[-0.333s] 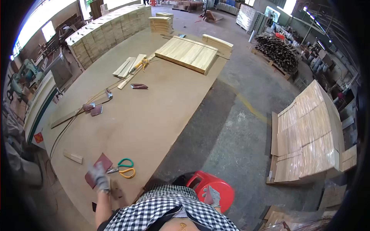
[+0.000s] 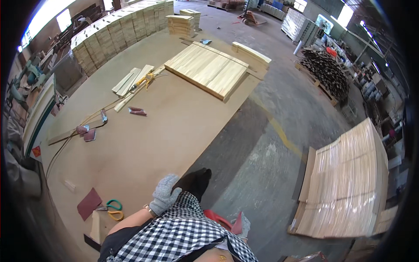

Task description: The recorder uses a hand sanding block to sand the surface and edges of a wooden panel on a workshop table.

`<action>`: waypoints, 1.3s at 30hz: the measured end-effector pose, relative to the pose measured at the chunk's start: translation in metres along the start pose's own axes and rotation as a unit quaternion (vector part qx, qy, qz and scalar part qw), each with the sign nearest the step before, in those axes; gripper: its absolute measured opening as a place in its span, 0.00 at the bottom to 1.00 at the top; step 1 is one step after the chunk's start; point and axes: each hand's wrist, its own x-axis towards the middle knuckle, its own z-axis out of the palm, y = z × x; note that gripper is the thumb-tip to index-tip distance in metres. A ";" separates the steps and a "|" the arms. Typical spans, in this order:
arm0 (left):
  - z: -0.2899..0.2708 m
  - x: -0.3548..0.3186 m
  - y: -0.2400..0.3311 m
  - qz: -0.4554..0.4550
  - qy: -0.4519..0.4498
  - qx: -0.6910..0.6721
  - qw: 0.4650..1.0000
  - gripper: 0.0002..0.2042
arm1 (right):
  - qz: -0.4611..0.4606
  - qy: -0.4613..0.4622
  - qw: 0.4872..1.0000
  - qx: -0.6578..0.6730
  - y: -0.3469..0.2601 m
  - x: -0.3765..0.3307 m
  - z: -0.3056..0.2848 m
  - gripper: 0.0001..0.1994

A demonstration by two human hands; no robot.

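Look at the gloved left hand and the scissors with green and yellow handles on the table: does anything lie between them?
Nothing visible does. The left hand, in a grey glove, is raised at the table's near edge, and the scissors lie to its left beside a dark red sheet. Only bare tabletop and the person's own forearm lie between them.

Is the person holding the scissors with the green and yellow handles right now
No, the scissors lie on the brown worktable beside a dark red sheet, apart from the gloved left hand.
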 end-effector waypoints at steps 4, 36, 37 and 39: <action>0.066 0.081 0.019 0.007 -0.003 -0.041 0.999 0.19 | -0.069 -0.040 0.995 -0.054 -0.056 0.104 0.010 0.19; 0.402 0.548 0.237 -0.305 0.093 -0.288 0.903 0.15 | 0.030 -0.276 0.959 -0.051 -0.484 0.733 -0.047 0.19; 0.407 0.565 0.236 -0.310 0.099 -0.284 0.902 0.15 | 0.031 -0.283 0.957 -0.055 -0.485 0.751 -0.037 0.19; 0.411 0.607 0.242 -0.295 0.085 -0.296 0.904 0.15 | -0.177 -0.387 0.875 -0.232 -0.484 0.791 -0.023 0.18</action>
